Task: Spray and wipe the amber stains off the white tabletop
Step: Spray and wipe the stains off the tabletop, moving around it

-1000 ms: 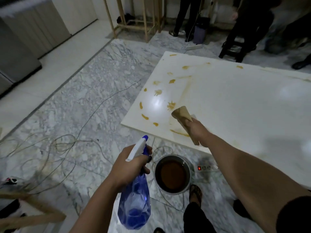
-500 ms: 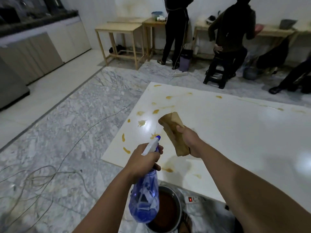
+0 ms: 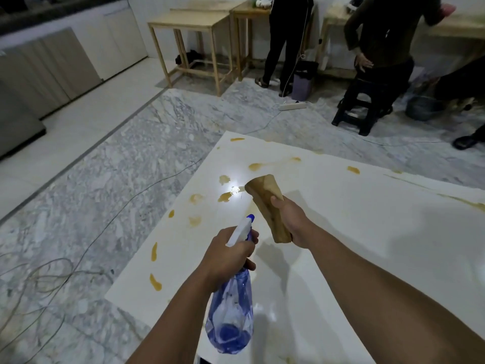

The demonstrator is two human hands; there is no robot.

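The white tabletop point(image 3: 367, 232) lies low over the floor and carries several amber stains point(image 3: 225, 197) along its left side and far edge. My left hand point(image 3: 228, 258) grips a blue spray bottle point(image 3: 231, 319) by its neck, the white nozzle pointing up and away over the table's left part. My right hand point(image 3: 291, 222) holds a folded, amber-stained cloth point(image 3: 267, 203) lifted above the tabletop, just right of the bottle's nozzle.
Cables point(image 3: 78, 258) trail over the marble floor left of the table. Wooden tables point(image 3: 194, 27) stand at the back. Two people point(image 3: 380, 35) are behind the table, one on a dark stool point(image 3: 364, 111). A power strip point(image 3: 292, 105) lies on the floor.
My view has risen and moved over the table. Both hands came up and forward: the bottle now hangs above the tabletop and the cloth is lifted off the surface. The bowl of brown liquid left the view.
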